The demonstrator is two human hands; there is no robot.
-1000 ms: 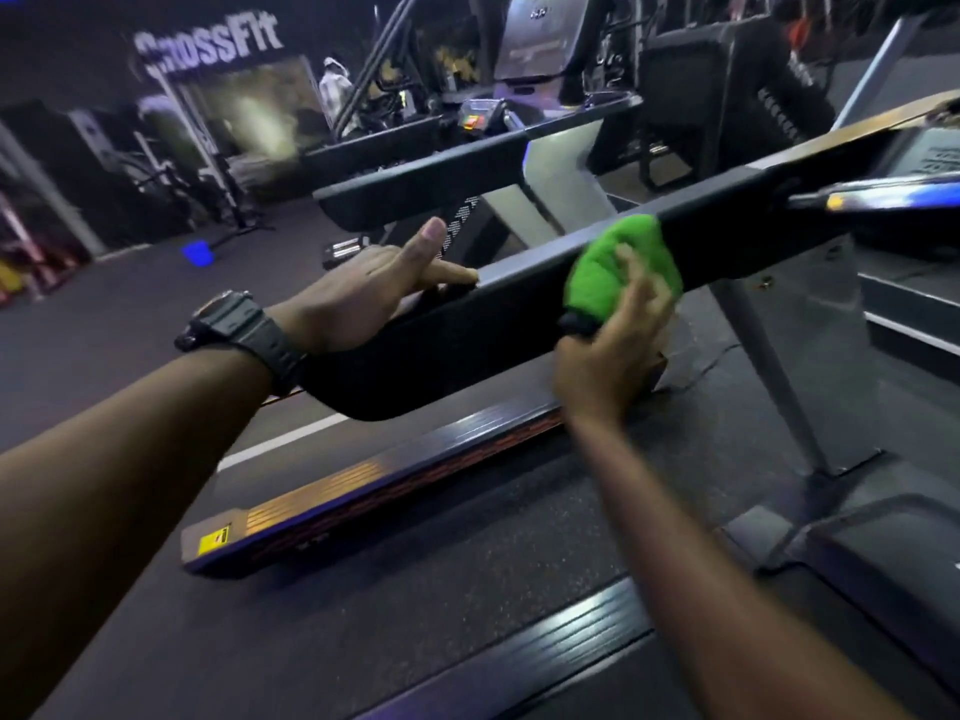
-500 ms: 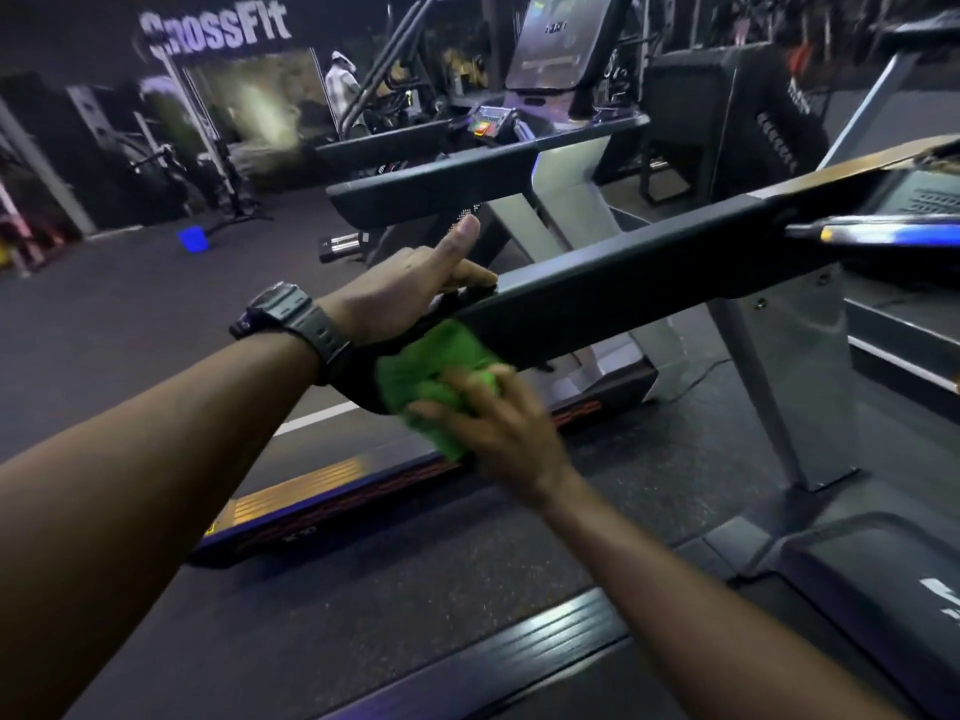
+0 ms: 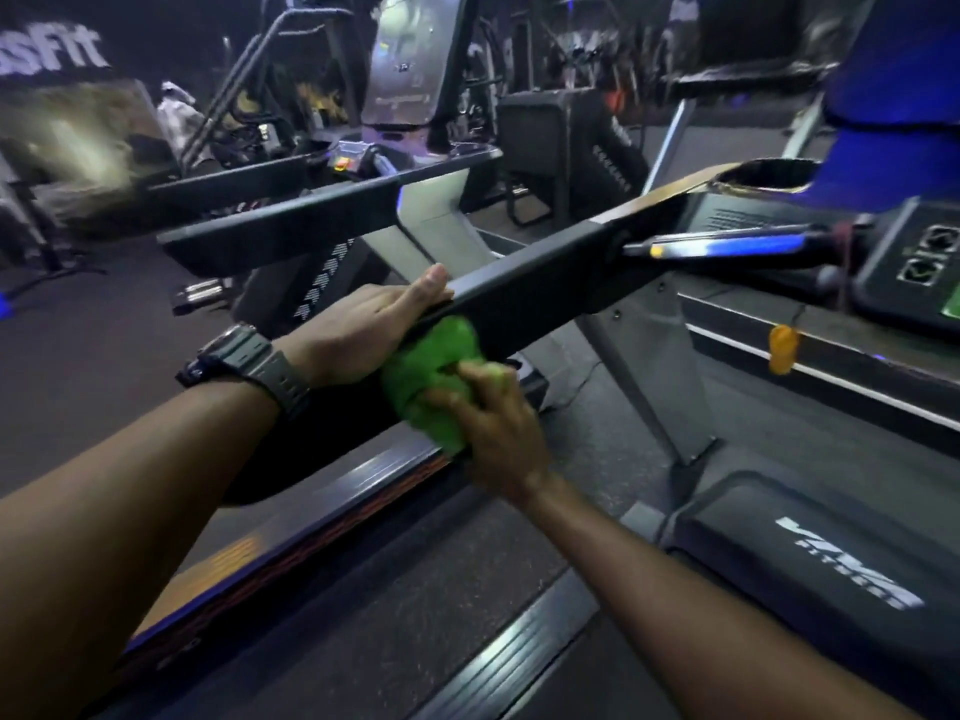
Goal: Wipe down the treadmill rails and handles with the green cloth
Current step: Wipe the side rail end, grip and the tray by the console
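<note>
Right hand (image 3: 488,423) presses green cloth (image 3: 431,376) against rail (image 3: 524,298).

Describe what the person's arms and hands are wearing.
Both forearms are bare, with no sleeves in view and no gloves on the hands. The left hand has a dark digital wristwatch with a ridged resin strap at its wrist. The right hand and wrist wear nothing.

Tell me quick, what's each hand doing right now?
Left hand: open, resting flat on the rail.
Right hand: closed on the green cloth.
</note>
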